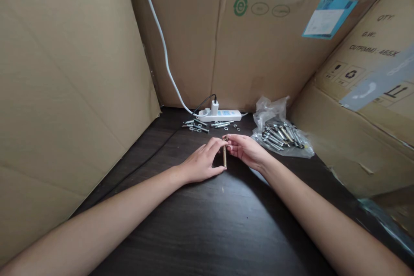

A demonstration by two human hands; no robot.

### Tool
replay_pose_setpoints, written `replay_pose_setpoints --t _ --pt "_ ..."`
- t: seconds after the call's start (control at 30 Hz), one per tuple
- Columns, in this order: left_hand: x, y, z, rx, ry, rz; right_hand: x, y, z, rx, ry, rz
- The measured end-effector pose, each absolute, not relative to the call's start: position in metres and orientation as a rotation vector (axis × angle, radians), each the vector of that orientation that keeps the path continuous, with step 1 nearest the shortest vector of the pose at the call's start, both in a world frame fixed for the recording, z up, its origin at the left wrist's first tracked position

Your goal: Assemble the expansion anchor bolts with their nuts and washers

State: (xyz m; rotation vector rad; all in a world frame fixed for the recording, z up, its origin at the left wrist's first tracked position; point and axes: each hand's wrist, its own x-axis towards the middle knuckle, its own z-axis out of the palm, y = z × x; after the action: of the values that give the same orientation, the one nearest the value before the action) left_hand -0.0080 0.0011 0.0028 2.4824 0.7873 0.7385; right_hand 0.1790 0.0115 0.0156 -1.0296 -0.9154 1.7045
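A brass-coloured expansion bolt [225, 157] stands roughly upright between my two hands over the dark tabletop. My left hand [204, 159] is closed on it, with the thumb at its lower end and the fingers near its upper end. At the top end, my right hand [243, 147] pinches around the nut [226, 138], which the fingertips partly cover. Beyond the hands lie several silver bolts [202, 128] and loose washers [226, 128]. To the right of my right hand is a clear plastic bag [270, 110] full of expansion bolts [284, 135].
A white power strip [223, 116] with a plugged-in charger [214, 107] sits at the back. Its white cable [163, 47] rises leftward, and a black cable [145, 161] crosses the dark table [207, 228]. Cardboard boxes [184, 30] wall in the left, back and right.
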Motion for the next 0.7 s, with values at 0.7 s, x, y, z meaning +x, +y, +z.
replay_pose_setpoints --t 0.7 --pt "-0.0078 -0.002 0.0075 2.608 0.757 0.626 0.1869 0.011 0.0166 -1.209 -1.364 1.49"
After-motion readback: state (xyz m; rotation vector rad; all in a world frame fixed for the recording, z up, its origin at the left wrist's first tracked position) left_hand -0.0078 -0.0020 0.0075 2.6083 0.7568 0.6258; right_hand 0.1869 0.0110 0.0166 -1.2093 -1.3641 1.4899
